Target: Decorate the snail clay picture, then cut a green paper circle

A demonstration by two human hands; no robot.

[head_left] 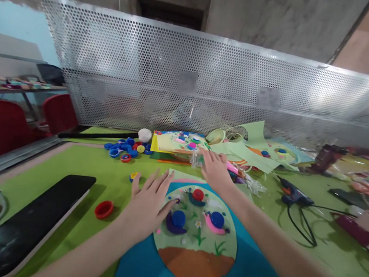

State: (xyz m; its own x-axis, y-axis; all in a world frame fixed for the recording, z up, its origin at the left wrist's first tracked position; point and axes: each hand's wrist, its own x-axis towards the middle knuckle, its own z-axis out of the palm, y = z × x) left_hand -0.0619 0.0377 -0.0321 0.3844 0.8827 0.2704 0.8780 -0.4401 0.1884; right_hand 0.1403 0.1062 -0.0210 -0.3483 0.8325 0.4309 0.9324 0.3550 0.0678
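Observation:
My left hand [150, 207] is spread with fingers apart, at the left edge of a round clay picture [205, 245] on a blue sheet [250, 267]. Its thumb lies over the picture, near a purple snail with a blue bottle-cap shell [178, 219]. A pink snail with a blue cap [217, 220] and one with a red cap [198, 195] also show. Beyond the picture, my right hand [214, 171] has its fingers bent around a clear plastic packet [197, 159]; the hold is partly hidden. Pink and other wrapped packets [233, 168] lie beside it.
Blue and red bottle caps [128, 147] are heaped at back left, near a white ball [144, 135]. A red cap [103, 209] and a phone [29, 223] lie left. Cut green paper [255, 152] and a corded glue gun [293, 193] are right. A perforated metal screen [164, 75] stands behind.

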